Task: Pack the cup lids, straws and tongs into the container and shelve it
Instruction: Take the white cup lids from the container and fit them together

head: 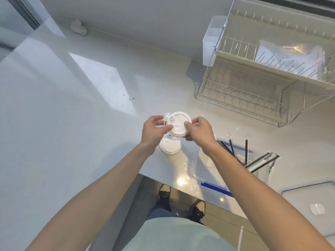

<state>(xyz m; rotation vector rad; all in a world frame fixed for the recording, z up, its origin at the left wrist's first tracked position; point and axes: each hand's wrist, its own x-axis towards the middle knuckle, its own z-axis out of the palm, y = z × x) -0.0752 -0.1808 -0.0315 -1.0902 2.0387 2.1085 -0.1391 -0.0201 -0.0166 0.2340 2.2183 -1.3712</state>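
Observation:
Both hands hold a small stack of white round cup lids (178, 124) above the counter. My left hand (154, 131) pinches the stack's left edge and my right hand (198, 130) grips its right edge. More white lids (170, 146) lie stacked on the counter just below my left hand. To the right stands a clear plastic container (215, 188) with blue clips; several black and white straws (253, 160) lean inside it, along with what may be tongs. My right forearm hides part of it.
The container's clear lid (308, 198) with a blue rim lies at the right edge of the pale counter (72, 115). A two-tier wire rack (253, 84) stands at the back right, with a bag (293, 53) on its upper shelf and a white box (211, 40) on its side.

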